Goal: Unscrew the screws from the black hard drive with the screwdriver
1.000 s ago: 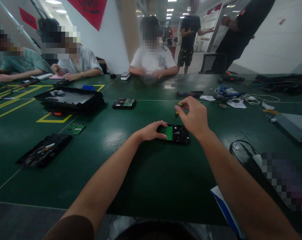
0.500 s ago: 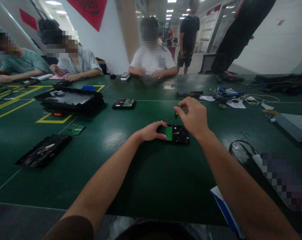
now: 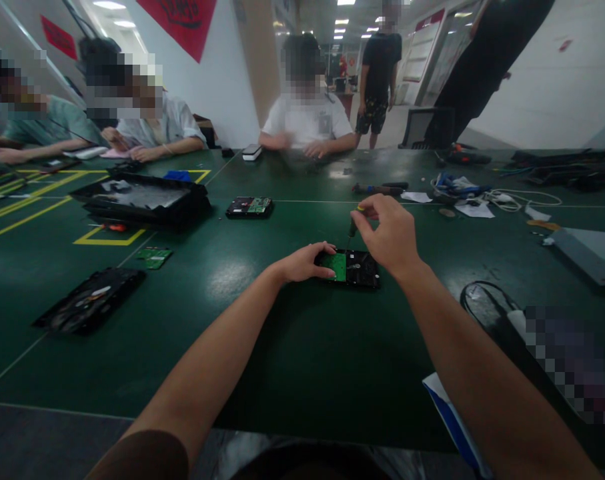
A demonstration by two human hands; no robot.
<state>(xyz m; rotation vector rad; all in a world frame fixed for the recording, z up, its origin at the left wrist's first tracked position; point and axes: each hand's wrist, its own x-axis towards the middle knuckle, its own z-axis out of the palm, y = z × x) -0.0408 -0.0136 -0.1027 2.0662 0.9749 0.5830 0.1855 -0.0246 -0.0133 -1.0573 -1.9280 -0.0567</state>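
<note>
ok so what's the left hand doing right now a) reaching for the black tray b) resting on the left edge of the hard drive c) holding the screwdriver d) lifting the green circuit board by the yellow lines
b: the left hand rests on the left edge of the hard drive, while the right hand pinches the screwdriver upright over it.

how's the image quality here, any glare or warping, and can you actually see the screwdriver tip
Head view: ceiling lights leave a soft glare patch on the green table; wide-angle warping bends the edges; the screwdriver in the right hand is small and dim, its tip indistinct above the hard drive.
</note>
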